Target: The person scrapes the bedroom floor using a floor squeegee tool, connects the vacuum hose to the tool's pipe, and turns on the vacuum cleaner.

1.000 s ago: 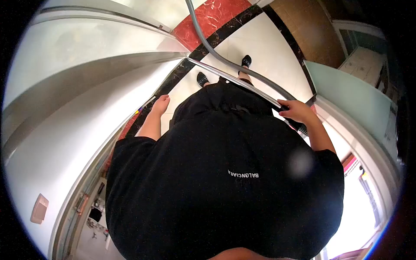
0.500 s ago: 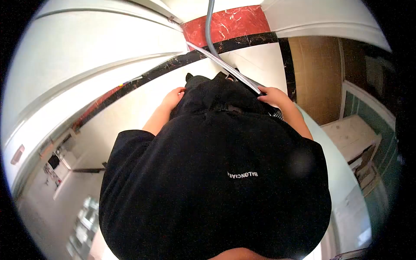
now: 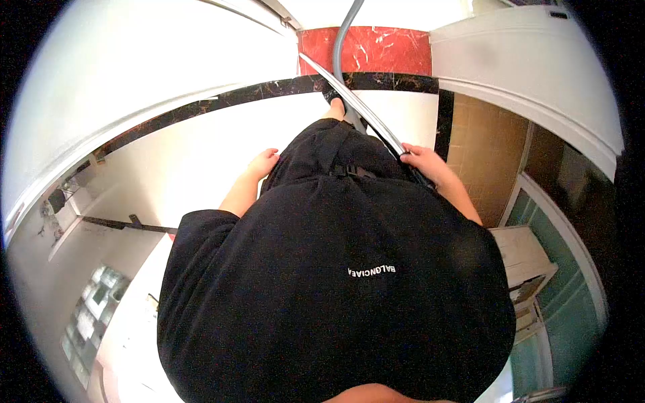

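My right hand (image 3: 423, 163) is closed around the near end of a silver vacuum cleaner wand (image 3: 366, 111). The wand slants away to the far left, toward the red marbled threshold; its far tip lies near the white door frame, and no floor head can be made out. A grey ribbed-looking hose (image 3: 338, 50) crosses the threshold and passes beneath the wand. My left hand (image 3: 264, 164) hangs beside my black shorts (image 3: 302, 154), fingers loosely extended and holding nothing. One foot in a dark slipper (image 3: 334, 99) shows near the wand.
A black marble border (image 3: 282, 87) edges the pale floor (image 3: 181, 158) before the red threshold (image 3: 386, 50). White door panels or walls stand at left and right. A brown door (image 3: 480, 144) and a pale wooden cabinet (image 3: 524, 252) are on my right.
The view has turned and shifted, and a slippered foot has come forward near the threshold. The wand stays in my right hand, while my left hand has swung slightly off my shorts.
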Motion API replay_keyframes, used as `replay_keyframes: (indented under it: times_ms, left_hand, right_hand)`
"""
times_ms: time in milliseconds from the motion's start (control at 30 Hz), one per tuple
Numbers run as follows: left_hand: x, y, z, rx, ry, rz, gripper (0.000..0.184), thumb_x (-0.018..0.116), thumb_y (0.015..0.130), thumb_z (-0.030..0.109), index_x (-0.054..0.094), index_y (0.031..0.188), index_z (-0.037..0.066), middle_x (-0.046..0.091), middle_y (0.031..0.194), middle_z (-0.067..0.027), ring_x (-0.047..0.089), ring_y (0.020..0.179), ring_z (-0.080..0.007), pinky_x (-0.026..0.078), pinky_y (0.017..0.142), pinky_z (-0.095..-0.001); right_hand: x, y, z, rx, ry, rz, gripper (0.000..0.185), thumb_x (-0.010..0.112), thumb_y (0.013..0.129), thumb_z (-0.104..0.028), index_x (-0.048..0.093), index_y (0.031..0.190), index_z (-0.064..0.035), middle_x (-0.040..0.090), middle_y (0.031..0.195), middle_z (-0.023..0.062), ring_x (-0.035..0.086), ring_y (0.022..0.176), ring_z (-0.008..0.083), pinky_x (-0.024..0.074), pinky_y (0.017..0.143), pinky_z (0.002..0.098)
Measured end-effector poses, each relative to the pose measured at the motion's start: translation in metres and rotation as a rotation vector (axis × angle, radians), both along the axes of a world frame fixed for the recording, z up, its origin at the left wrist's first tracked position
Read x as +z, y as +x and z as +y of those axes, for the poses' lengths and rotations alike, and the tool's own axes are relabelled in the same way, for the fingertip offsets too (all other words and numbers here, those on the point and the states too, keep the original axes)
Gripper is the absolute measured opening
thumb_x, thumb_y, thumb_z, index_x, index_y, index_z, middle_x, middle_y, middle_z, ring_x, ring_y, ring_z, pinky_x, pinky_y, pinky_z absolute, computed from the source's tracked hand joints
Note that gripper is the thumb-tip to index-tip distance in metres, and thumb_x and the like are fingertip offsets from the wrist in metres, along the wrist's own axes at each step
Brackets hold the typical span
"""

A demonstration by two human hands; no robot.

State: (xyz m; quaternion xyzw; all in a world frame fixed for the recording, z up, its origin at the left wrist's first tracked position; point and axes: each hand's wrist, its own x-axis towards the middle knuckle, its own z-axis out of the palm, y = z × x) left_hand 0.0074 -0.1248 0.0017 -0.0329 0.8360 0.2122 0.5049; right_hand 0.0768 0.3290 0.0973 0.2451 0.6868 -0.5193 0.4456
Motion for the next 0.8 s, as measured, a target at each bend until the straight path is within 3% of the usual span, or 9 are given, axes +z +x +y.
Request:
replay_keyframes:
  times_ms: [167,200,267,333,467,533,633,800]
  left_hand:
    - [-0.011,-0.043,0.007,0.07,0.054,0.057,0.041,0.045,0.087,0.027,0.05,0.12,0.004,0.055,0.117,-0.017,0.051,0.11,-0.0285,0.038,0.095,-0.0352]
    - [-0.016,-0.052,0.011,0.064,0.078,0.058,0.041,0.045,0.087,0.027,0.05,0.12,0.004,0.055,0.116,-0.0172,0.051,0.11,-0.0286,0.038,0.094,-0.0353]
    - [-0.02,-0.067,0.02,0.061,0.105,0.053,0.04,0.044,0.087,0.027,0.051,0.119,0.004,0.055,0.116,-0.0174,0.051,0.11,-0.0288,0.038,0.094,-0.0355]
    - [-0.013,-0.095,0.034,-0.055,0.154,0.015,0.039,0.045,0.087,0.026,0.051,0.119,0.005,0.056,0.115,-0.0173,0.052,0.109,-0.0284,0.039,0.094,-0.0351]
    - [-0.03,-0.125,0.04,-0.035,0.238,0.117,0.039,0.046,0.086,0.026,0.052,0.119,0.006,0.056,0.115,-0.0172,0.053,0.108,-0.0282,0.039,0.094,-0.0346]
    - [-0.022,-0.135,0.044,0.047,0.164,0.147,0.038,0.047,0.086,0.026,0.052,0.118,0.006,0.056,0.115,-0.0172,0.053,0.108,-0.0279,0.039,0.093,-0.0344]
    - [-0.044,-0.134,0.025,-0.047,0.262,0.121,0.039,0.047,0.086,0.027,0.052,0.118,0.006,0.057,0.114,-0.0176,0.053,0.107,-0.028,0.04,0.092,-0.0349]
    - [-0.027,-0.119,0.019,0.086,0.113,0.057,0.038,0.048,0.087,0.027,0.052,0.118,0.005,0.058,0.112,-0.017,0.054,0.106,-0.0279,0.042,0.09,-0.0344]
  right_hand:
    - [-0.018,-0.032,0.008,0.004,-0.048,-0.009,0.053,0.06,0.079,-0.023,0.046,0.125,0.0007,0.055,0.119,0.013,0.051,0.109,0.02,0.0341,0.094,0.0256]
    - [-0.02,-0.044,0.006,0.079,0.057,0.125,0.055,0.062,0.077,-0.027,0.048,0.125,-0.0041,0.059,0.113,0.0149,0.055,0.103,0.022,0.0372,0.09,0.0262]
    - [-0.026,-0.068,0.004,0.099,0.063,0.116,0.055,0.061,0.077,-0.027,0.048,0.124,-0.0036,0.058,0.114,0.0149,0.054,0.104,0.022,0.0373,0.09,0.0262]
    - [-0.008,-0.094,-0.006,0.142,0.096,0.09,0.054,0.061,0.076,-0.027,0.049,0.123,-0.0022,0.058,0.115,0.0151,0.054,0.104,0.022,0.0372,0.09,0.0263]
    - [-0.003,-0.106,0.003,0.108,0.063,0.12,0.052,0.061,0.077,-0.025,0.05,0.122,-0.0024,0.058,0.114,0.014,0.054,0.103,0.0205,0.0368,0.09,0.0264]
    - [0.0,-0.106,0.009,0.098,0.091,0.092,0.051,0.061,0.077,-0.024,0.05,0.122,-0.0024,0.059,0.114,0.0134,0.053,0.103,0.0197,0.0368,0.09,0.0262]
    - [0.005,-0.116,0.019,0.071,0.088,0.082,0.05,0.061,0.077,-0.024,0.051,0.121,-0.0026,0.059,0.113,0.0124,0.054,0.102,0.0183,0.037,0.09,0.0259]
    - [-0.003,-0.138,0.038,0.073,0.077,0.037,0.051,0.062,0.077,-0.025,0.051,0.122,-0.0032,0.06,0.113,0.0114,0.054,0.101,0.0168,0.0372,0.09,0.0257]
